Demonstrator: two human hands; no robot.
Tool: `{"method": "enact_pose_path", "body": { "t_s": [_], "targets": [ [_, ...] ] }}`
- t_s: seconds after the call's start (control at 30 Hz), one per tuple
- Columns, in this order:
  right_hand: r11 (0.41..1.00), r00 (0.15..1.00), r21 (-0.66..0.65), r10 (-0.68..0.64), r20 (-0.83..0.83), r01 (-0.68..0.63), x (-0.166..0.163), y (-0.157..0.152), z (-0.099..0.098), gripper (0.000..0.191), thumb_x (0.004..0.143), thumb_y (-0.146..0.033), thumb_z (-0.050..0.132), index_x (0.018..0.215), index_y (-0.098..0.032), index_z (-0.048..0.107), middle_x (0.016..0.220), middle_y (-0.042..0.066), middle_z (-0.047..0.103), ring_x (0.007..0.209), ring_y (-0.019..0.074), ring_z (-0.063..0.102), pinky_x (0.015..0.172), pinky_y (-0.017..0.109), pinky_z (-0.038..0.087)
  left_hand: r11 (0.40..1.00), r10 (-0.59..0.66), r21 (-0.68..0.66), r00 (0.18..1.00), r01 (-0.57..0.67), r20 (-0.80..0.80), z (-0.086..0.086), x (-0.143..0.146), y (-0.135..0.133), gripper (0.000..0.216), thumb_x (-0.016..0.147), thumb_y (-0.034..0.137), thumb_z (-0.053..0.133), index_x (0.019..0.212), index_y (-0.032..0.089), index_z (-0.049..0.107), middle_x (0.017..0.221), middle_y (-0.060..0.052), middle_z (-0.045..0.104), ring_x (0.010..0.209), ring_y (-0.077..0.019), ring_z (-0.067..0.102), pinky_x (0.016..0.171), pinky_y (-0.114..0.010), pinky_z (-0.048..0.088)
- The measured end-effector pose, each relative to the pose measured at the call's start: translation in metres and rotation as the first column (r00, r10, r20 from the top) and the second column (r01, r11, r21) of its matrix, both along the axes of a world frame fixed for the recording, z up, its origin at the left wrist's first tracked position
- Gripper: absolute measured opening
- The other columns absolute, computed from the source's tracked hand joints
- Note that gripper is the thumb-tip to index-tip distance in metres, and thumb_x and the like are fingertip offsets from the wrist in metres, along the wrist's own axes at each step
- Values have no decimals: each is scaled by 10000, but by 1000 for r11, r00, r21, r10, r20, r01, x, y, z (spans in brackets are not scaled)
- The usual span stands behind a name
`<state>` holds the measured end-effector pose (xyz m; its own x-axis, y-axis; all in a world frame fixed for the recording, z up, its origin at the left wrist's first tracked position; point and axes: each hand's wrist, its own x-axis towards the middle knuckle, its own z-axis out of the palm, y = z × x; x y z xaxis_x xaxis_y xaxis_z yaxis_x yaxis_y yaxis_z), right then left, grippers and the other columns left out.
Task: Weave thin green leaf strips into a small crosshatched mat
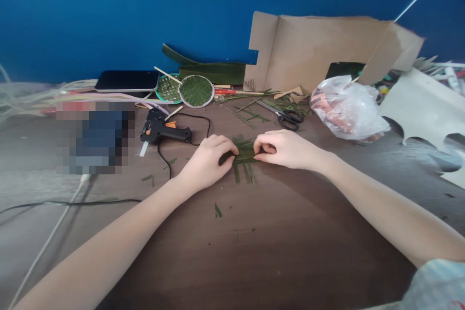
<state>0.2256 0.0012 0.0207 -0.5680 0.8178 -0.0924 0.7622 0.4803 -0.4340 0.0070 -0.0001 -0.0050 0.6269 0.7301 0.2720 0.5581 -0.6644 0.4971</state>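
Note:
Crossed green leaf strips [244, 156] lie as a small woven patch on the brown table between my hands. My left hand [211, 159] pinches the patch's left edge, thumb and fingertips together. From the other side, my right hand [285, 149] is closed in a pinch on the right edge. Several strip ends stick out toward me below the patch. Both forearms rest low across the table. The exact strip under each fingertip is too small to make out.
A black glue gun [165, 128] with its cord lies left of my hands. Black-handled scissors [288, 118], two round green woven pieces [196, 91], a plastic bag [347, 109] and folded cardboard [323, 48] are behind. A phone [127, 81] lies back left; leaf scraps [218, 210] lie in front.

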Motion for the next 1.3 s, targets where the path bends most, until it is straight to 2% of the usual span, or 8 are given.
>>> {"method": "enact_pose_path", "body": {
  "t_s": [0.27, 0.4, 0.53, 0.7, 0.9, 1.07, 1.2, 1.3],
  "targets": [
    [998, 998, 58, 31, -63, -27, 3, -1, 2, 92, 779, -280, 583, 809, -194, 594, 587, -38, 463, 574, 103, 444, 582, 226, 322, 1000, -3, -2, 1000, 3, -19, 1, 0, 0, 120, 779, 96, 504, 831, 161, 590, 886, -33, 608, 858, -176, 528, 793, -331, 420],
    [984, 980, 88, 164, -113, -155, 2, -1, 0, 151, 804, -181, 532, 868, -188, 668, 694, 10, 595, 661, 124, 505, 656, 243, 378, 1000, -8, 5, 1000, 8, -26, 0, 0, -1, 126, 786, 98, 499, 843, 165, 588, 884, -28, 606, 859, -174, 526, 788, -321, 413],
    [981, 976, 97, 179, -126, -167, 1, -1, -3, 190, 815, -156, 523, 887, -186, 696, 786, 25, 676, 724, 141, 544, 694, 256, 407, 1000, -14, 24, 999, 15, -35, 0, -1, -1, 121, 802, 113, 492, 851, 165, 590, 894, -30, 609, 863, -173, 524, 782, -315, 408],
    [982, 978, 99, 170, -121, -159, 1, -2, -3, 187, 806, -140, 534, 872, -184, 703, 794, 19, 697, 719, 143, 557, 691, 262, 424, 985, -45, 164, 997, 54, -56, -1, -3, -2, 182, 850, 125, 447, 874, 174, 621, 902, -36, 628, 846, -170, 530, 744, -305, 386],
    [983, 980, 79, 176, -93, -169, 0, -3, -1, 191, 811, -148, 523, 874, -194, 698, 805, 21, 697, 728, 151, 550, 696, 273, 419, 929, -148, 326, 984, 172, -98, -3, -5, -4, 250, 880, 121, 419, 926, 193, 654, 897, -35, 646, 817, -159, 528, 721, -296, 371],
    [978, 977, 99, 192, -95, -183, 2, -2, 0, 183, 814, -169, 511, 875, -192, 683, 734, 26, 654, 707, 150, 525, 664, 266, 395, 919, -159, 345, 980, 192, -122, -2, -4, -4, 267, 888, 118, 401, 898, 188, 659, 868, -32, 649, 805, -155, 527, 738, -298, 374],
    [985, 984, 88, 156, -89, -148, 1, -5, 4, 100, 794, -222, 554, 811, -177, 641, 577, -12, 505, 635, 131, 489, 604, 239, 359, 931, -167, 309, 979, 195, -115, -3, -4, -4, 254, 880, 113, 414, 883, 188, 656, 870, -30, 641, 800, -152, 526, 731, -297, 369],
    [987, 985, 42, 159, -65, -156, -3, -9, 8, 146, 763, -321, 614, 797, -179, 605, 604, -20, 484, 615, 121, 474, 581, 231, 331, 936, -173, 291, 979, 197, -106, -5, -5, -3, 239, 868, 104, 432, 892, 192, 652, 877, -28, 634, 808, -153, 525, 733, -293, 364]
  ]
}}
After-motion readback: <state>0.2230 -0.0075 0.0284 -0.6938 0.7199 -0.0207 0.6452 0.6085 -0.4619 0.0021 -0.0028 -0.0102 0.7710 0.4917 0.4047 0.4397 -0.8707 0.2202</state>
